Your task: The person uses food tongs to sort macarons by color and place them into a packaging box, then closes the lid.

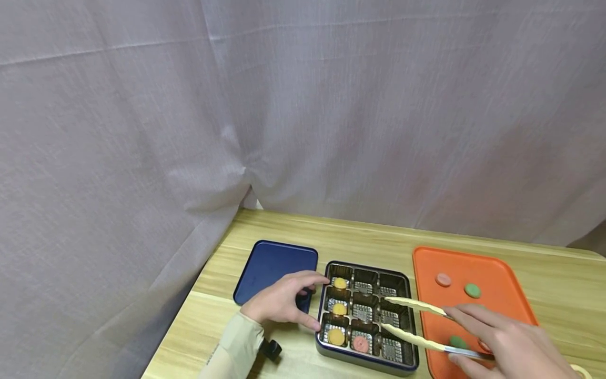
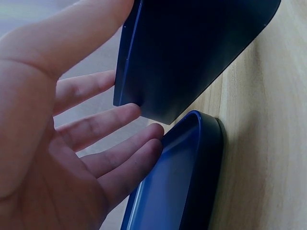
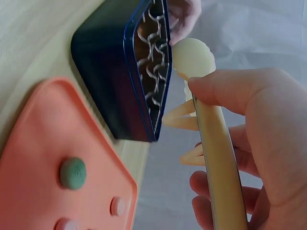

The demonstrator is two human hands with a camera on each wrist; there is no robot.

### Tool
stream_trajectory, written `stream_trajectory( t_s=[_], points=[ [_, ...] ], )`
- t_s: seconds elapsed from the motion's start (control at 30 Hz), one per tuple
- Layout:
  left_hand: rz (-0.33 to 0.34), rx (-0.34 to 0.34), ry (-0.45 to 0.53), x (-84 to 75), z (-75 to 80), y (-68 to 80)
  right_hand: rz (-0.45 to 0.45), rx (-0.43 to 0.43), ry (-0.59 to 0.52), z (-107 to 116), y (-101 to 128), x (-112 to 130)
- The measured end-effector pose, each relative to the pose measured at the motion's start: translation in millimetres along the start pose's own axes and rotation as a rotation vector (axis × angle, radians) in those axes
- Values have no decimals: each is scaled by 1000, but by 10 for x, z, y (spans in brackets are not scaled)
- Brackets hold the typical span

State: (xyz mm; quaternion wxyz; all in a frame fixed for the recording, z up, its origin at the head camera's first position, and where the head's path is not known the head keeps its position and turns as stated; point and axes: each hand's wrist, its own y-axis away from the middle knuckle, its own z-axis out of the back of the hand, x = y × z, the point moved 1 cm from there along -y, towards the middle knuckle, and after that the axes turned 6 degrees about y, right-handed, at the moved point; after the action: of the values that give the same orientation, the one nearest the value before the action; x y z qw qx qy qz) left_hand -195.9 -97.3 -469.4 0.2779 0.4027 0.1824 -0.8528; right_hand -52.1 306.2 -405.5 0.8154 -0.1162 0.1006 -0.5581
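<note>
Pale curtain cloth is hanging behind the wooden worktop (image 1: pixel 558 284) on which I am working. My left hand (image 1: pixel 284 301) is resting with relaxed, spread fingers against the left wall of the divided tin (image 1: pixel 366 313), steadying it and gripping nothing. My right hand (image 1: pixel 506 342) is pinching a pair of cream tongs (image 1: pixel 416 321), whose arms are standing apart and empty over the tin's right columns. By my judgement the filling is under half done: three yellow discs (image 1: pixel 339 309) are sitting in the left column and a pink disc (image 1: pixel 361 343) in the front middle cell, while five cells are waiting. A green disc (image 1: pixel 472 290) and others are lying on the orange tray (image 1: pixel 426 263), just right of the tin. The blue lid (image 1: pixel 274 266) is crowding the left side; open worktop is lying beyond.
</note>
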Motion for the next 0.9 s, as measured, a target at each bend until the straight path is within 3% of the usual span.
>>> stream_trajectory(
  t_s=[0.47, 0.63, 0.8, 0.9],
  points=[
    [-8, -6, -4, 16, 6, -10, -124, 28, 73, 35, 235, -302],
    [-6, -5, -4, 19, 9, -10, -162, 38, 58, -11, 333, -398],
    [-10, -7, -14, 19, 10, -8, -236, 142, 38, -38, 418, -543],
    [-16, -7, -16, 20, 12, -6, -241, 110, 22, -74, 506, -613]
  ],
)
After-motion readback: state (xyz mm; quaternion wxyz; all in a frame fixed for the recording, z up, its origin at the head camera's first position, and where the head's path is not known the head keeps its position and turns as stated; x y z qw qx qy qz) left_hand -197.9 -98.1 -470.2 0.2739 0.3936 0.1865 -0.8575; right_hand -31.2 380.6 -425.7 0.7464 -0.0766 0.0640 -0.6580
